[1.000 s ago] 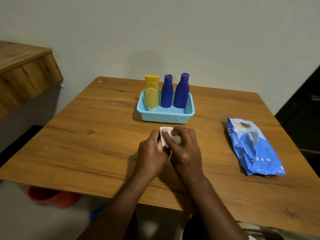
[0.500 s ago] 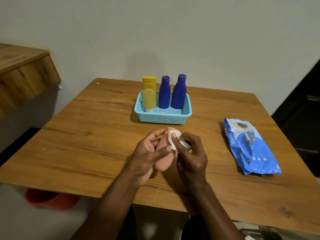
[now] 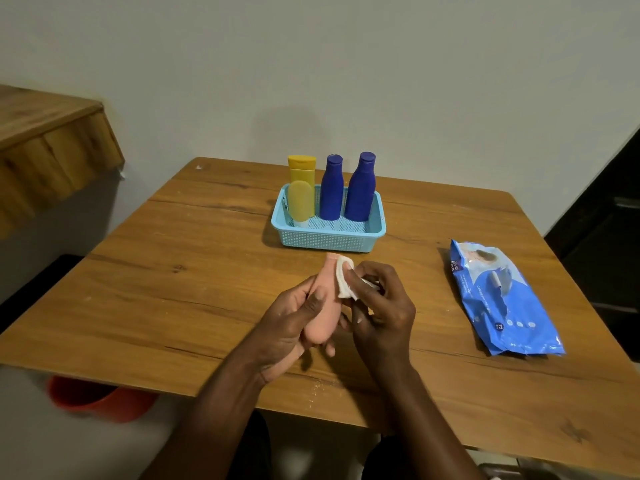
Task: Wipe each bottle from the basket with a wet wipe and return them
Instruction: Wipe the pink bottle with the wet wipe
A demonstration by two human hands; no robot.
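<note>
Above table [image 3: 173, 271], pink bottle [image 3: 323, 306] in left grip [image 3: 291, 327]

Red bucket [image 3: 100, 400], perhaps, under table [image 3: 173, 271]

Almost nothing can be read here. The blue wipes pack [image 3: 502, 299] lying on the table [image 3: 173, 289] carries white print: a small round badge near its near end shows what looks like the number 72, and a line of small white lettering runs along the pack's length, too small to make out. A few white letters at its far left corner are also illegible. The bottles in the basket [image 3: 325, 239] show no legible labels.
</note>
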